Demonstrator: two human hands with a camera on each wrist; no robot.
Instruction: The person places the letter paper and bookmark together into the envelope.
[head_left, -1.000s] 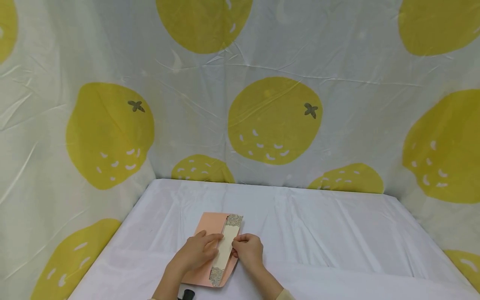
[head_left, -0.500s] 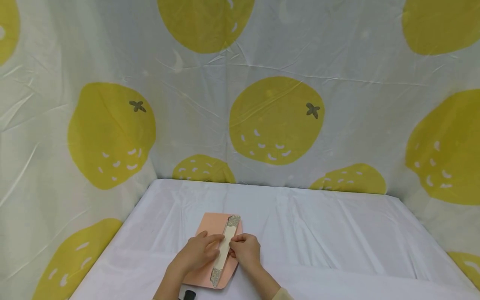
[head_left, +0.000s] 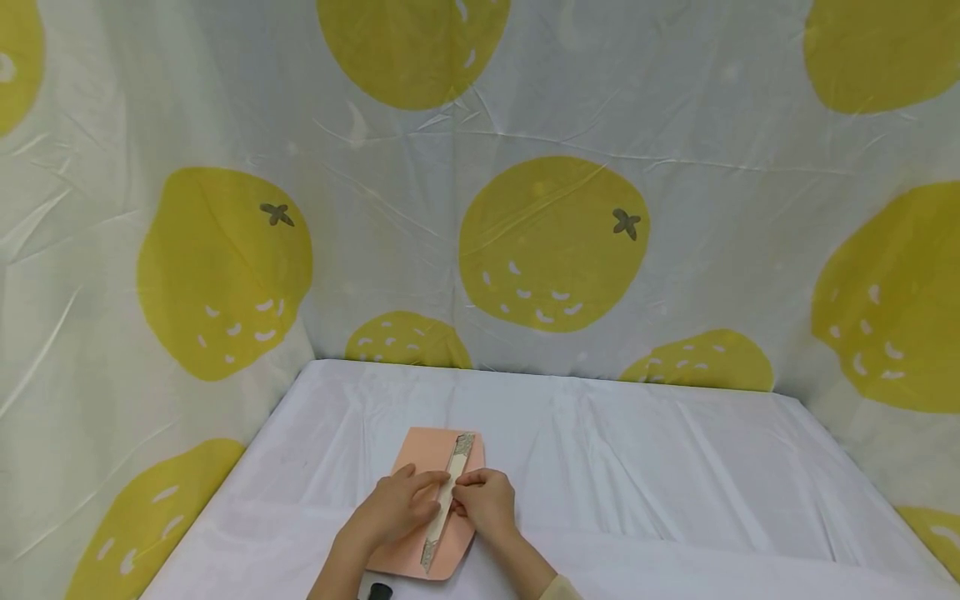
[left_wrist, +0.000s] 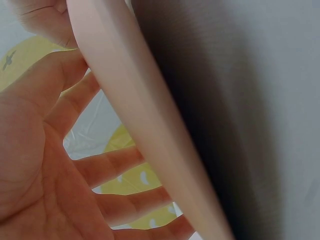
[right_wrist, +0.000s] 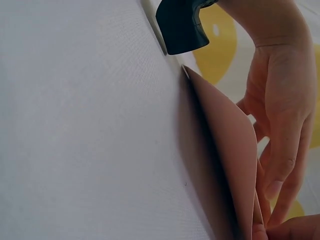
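A salmon-pink envelope (head_left: pixel 431 444) lies on the white cloth in the head view, its flap folded out to the right. A narrow strip of a cream card (head_left: pixel 441 518) with glittery silver ends shows at the pocket's mouth; the rest is hidden inside. My left hand (head_left: pixel 395 504) rests over the pocket, its fingers stretched and spread against the envelope in the left wrist view. My right hand (head_left: pixel 489 502) pinches the card's outer long edge between thumb and forefinger. In the right wrist view, the envelope (right_wrist: pixel 230 140) is seen edge-on below the left hand (right_wrist: pixel 290 120).
A black curved piece (head_left: pixel 380 592) sits beside the left wrist, near the envelope's near edge. The white-covered table (head_left: pixel 637 467) extends to both sides. Behind it hang curtains (head_left: pixel 555 242) with large yellow fruit prints.
My right hand has moved left, pushing the card deeper into the envelope. The exposed strip has narrowed and more of the pink flap shows. My left hand has stayed nearly in place.
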